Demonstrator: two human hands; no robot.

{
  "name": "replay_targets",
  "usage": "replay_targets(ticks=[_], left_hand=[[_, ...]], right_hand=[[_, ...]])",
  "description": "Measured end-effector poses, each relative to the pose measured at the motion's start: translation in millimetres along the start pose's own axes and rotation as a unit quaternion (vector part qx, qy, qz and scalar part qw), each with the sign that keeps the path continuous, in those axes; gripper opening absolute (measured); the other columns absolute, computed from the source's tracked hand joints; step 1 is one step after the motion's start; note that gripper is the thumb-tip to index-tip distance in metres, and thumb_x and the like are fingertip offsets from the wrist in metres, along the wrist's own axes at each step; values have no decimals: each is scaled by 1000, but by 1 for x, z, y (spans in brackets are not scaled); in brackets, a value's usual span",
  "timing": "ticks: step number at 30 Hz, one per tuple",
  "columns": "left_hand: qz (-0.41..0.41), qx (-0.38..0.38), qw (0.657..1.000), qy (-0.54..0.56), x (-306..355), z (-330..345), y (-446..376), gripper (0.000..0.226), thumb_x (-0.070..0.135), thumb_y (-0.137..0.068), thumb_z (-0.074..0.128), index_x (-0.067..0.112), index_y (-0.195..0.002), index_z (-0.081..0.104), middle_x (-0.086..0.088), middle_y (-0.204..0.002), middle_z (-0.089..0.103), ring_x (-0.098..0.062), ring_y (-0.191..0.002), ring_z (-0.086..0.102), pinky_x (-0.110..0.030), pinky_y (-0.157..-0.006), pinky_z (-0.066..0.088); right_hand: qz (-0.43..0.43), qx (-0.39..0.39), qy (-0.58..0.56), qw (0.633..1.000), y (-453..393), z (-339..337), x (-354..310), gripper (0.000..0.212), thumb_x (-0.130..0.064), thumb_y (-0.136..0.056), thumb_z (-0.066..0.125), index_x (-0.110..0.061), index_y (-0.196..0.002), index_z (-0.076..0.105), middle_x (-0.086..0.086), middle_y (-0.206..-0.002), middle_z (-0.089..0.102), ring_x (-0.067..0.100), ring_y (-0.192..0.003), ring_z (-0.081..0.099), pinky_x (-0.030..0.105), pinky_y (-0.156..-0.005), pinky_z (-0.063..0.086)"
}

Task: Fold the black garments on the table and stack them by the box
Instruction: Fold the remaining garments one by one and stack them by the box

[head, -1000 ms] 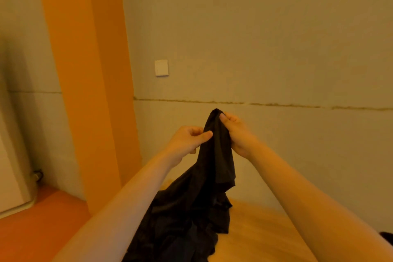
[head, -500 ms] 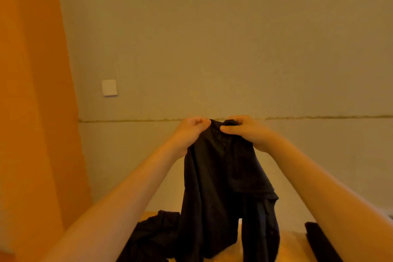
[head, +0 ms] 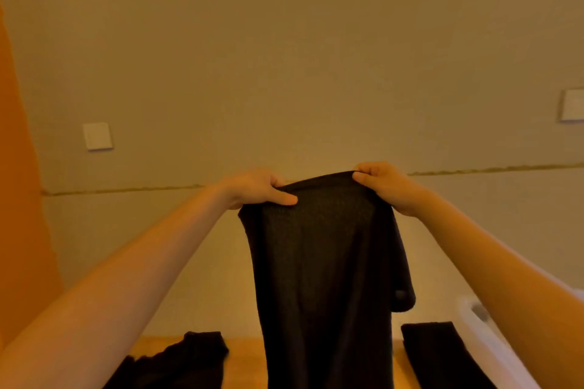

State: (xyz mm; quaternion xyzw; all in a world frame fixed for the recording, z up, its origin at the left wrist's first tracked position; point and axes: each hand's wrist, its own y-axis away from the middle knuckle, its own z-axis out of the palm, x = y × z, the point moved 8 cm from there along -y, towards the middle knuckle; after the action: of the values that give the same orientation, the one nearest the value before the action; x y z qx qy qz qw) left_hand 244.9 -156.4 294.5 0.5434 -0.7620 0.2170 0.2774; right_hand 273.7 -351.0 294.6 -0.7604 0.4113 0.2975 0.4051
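A black garment [head: 325,268] hangs in the air in front of me, held by its top edge. My left hand [head: 256,188] pinches the left end of that edge, thumb in front. My right hand [head: 384,185] grips the right end. The cloth drops straight down past the bottom of the view. Below it on the wooden table [head: 243,363] lies a crumpled black garment [head: 177,363] at the left. A neat folded black garment [head: 439,354] lies at the right, beside the white box [head: 493,338] at the right edge.
A plain wall stands close behind the table, with a white switch plate [head: 97,136] at the left and another plate [head: 572,106] at the far right. An orange pillar [head: 19,199] fills the left edge.
My hands have moved apart along the garment's top edge, spreading it wider. The view has swung right and up, bringing the folded garment and the box into sight.
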Motion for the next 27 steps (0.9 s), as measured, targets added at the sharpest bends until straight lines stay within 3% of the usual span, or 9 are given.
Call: replay_targets(ticks=[2, 6, 10, 13, 17, 21, 27], left_hand=[[20, 20, 996, 89, -13, -11, 2, 22, 24, -92, 54, 16, -78, 67, 9, -73, 70, -6, -75, 65, -17, -67, 49], [44, 70, 967, 241, -39, -26, 2, 27, 25, -97, 43, 13, -99, 66, 5, -90, 72, -7, -87, 67, -20, -74, 51], [19, 151, 962, 228, -54, -41, 7, 25, 25, -99, 42, 14, -98, 65, -2, -90, 67, -12, -83, 64, -20, -68, 52], [33, 208, 953, 218, -52, -57, 13, 26, 24, -100, 42, 16, -92, 65, -1, -85, 66, -11, -78, 63, -19, -61, 50], [25, 284, 928, 241, -55, -79, 22, 27, 25, -100, 43, 17, -87, 65, -4, -87, 65, -15, -80, 62, -28, -72, 50], [0, 319, 915, 247, -71, -94, 29, 27, 28, -99, 45, 12, -99, 66, -6, -91, 65, -20, -84, 62, -30, -72, 50], [-32, 380, 876, 296, -107, -106, 46, 26, 31, -98, 47, 13, -108, 63, -4, -93, 63, -22, -90, 60, -35, -85, 46]], right_hand=[[2, 16, 20, 1000, 3, -14, 9, 28, -19, -98, 42, -8, -81, 60, 3, -72, 56, 14, -67, 53, 24, -64, 43], [11, 8, 80, 997, 1, -23, 25, 29, -19, -97, 45, -2, -79, 60, 7, -72, 54, 18, -69, 50, 28, -67, 40], [19, 8, 134, 991, -2, -27, 34, 31, -19, -96, 46, 8, -90, 60, 16, -82, 57, 24, -77, 53, 33, -73, 42], [10, 4, 146, 989, -5, -26, 28, 28, -17, -96, 46, 4, -85, 60, 11, -77, 55, 21, -74, 51, 31, -69, 39], [-10, 8, 131, 991, -8, -22, 17, 28, -23, -95, 49, -6, -76, 60, 4, -71, 55, 14, -66, 51, 26, -67, 41], [24, -82, 119, 989, -5, -10, 20, 14, -19, -87, 62, -16, -73, 67, -4, -69, 67, 9, -65, 64, 20, -63, 47], [82, -103, 168, 977, 0, -20, 44, 16, -23, -88, 61, -15, -78, 70, 0, -76, 71, 15, -72, 67, 26, -66, 51]])
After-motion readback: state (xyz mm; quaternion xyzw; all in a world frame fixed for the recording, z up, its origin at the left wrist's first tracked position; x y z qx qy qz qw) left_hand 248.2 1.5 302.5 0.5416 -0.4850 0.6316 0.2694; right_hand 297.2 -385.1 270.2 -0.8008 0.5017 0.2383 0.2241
